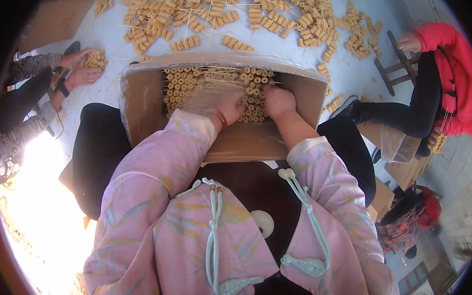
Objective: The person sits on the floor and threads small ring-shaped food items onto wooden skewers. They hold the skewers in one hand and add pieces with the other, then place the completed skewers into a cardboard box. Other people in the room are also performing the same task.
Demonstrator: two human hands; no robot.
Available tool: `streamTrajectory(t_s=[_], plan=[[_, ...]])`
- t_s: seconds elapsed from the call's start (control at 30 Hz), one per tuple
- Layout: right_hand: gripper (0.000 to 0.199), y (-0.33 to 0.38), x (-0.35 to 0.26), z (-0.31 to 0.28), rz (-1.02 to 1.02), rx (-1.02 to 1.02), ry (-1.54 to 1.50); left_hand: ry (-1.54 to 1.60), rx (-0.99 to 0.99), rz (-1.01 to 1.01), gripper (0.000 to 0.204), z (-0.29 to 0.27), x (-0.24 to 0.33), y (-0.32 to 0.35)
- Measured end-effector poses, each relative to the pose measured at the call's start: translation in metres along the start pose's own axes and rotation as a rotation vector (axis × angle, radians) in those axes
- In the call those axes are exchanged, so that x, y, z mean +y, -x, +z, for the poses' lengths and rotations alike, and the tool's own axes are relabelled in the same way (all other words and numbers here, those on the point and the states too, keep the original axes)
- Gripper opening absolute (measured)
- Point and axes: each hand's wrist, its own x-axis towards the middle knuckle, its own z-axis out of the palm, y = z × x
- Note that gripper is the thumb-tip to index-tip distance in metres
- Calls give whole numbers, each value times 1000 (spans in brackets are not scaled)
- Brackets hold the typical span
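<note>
An open cardboard box (236, 147) sits before me, filled with tan, ring-ended rolls on thin wooden sticks. Both my hands reach down into it. My left hand (230, 107), a reddish band at its wrist, is closed at the left of a stack of skewered rolls (253, 97); its fingertips are partly hidden. My right hand (279, 101) is closed against the right side of the same stack, thumb near the top. Left of my left hand, a clear plastic sheet (204, 98) lies over more rolls.
A pale table (116, 44) beyond the box bears a large heap of skewered rolls (186, 14). At left, another person's hands (82, 70) hold a roll bundle. At right sits a person in a red top (459, 77), near a wooden stool (397, 67) and cartons (408, 170).
</note>
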Motion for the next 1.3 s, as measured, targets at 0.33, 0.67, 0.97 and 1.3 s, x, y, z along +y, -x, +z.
streamTrajectory(t_s=[0.33, 0.67, 0.97, 1.3], plan=[[19, -3, 0, -2, 25, -28, -1, 595, -42, -427, 45, 6, 8, -12], [15, 0, 0, 3, -1, 45, 31, 472, -119, -434, 34, 6, 4, -16], [16, 1, 3, 17, -168, 314, 248, 437, -95, -387, 34, 21, -14, -23], [16, 8, -13, 18, -201, 441, 130, 164, -43, -178, 21, 51, -54, -28]])
